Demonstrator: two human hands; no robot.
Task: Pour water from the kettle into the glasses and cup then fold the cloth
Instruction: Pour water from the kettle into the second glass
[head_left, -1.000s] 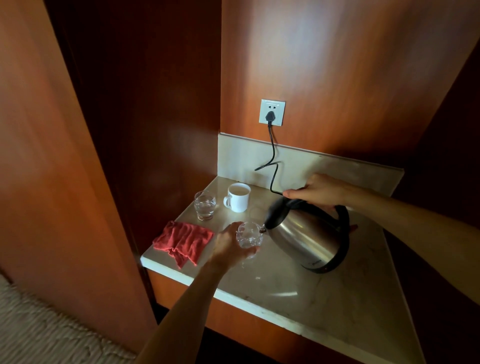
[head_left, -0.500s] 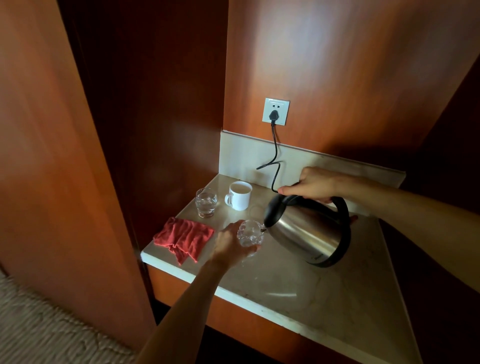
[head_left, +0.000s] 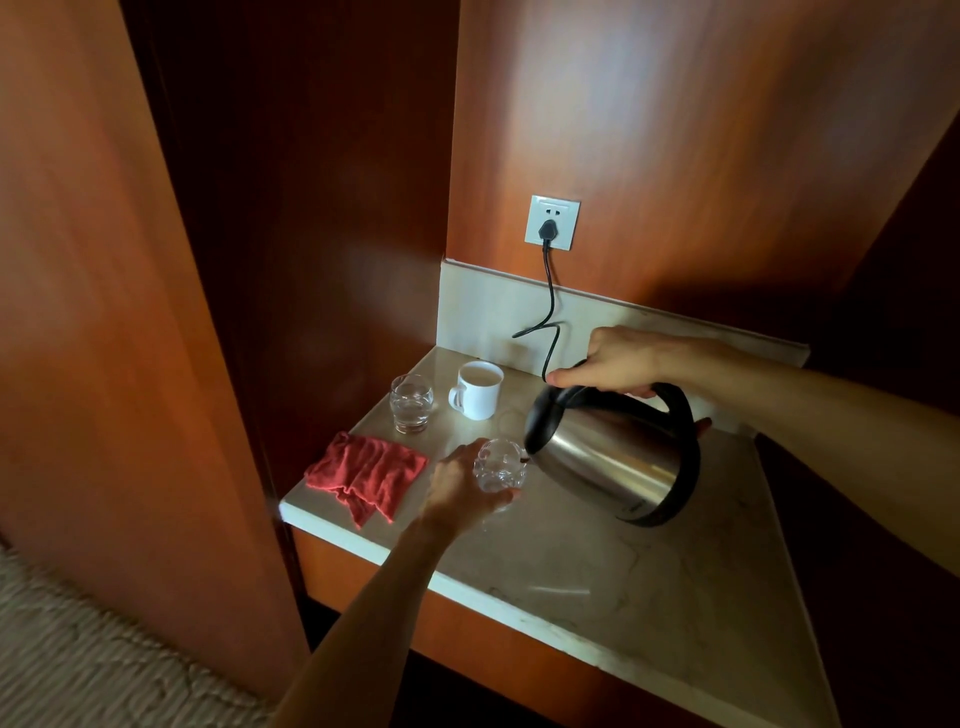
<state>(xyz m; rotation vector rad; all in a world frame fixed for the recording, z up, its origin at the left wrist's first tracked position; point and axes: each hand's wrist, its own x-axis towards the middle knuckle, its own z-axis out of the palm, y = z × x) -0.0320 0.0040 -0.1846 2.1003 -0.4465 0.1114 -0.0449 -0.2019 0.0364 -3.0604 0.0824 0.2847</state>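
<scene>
While tilted spout-down: steel kettle (head_left: 608, 462), right hand (head_left: 613, 366) gripping its handle, left hand (head_left: 457, 491) cupping glass (head_left: 500, 465).

A pale marble counter (head_left: 649, 582) filled a wood-panelled alcove, with a low pale backsplash (head_left: 483, 306) along its rear edge and an orange-brown wooden front (head_left: 363, 577) under its near lip. A white wall socket (head_left: 552, 222) sat on the reddish back panel (head_left: 675, 145) above the backsplash, a black plug (head_left: 548, 229) seated in it, and a black cord (head_left: 549, 312) ran down from the plug, kinked sideways against the backsplash, then dropped toward the counter. Light textured carpet (head_left: 78, 654) showed at lower left, beside a tall wooden side panel (head_left: 104, 312).
</scene>
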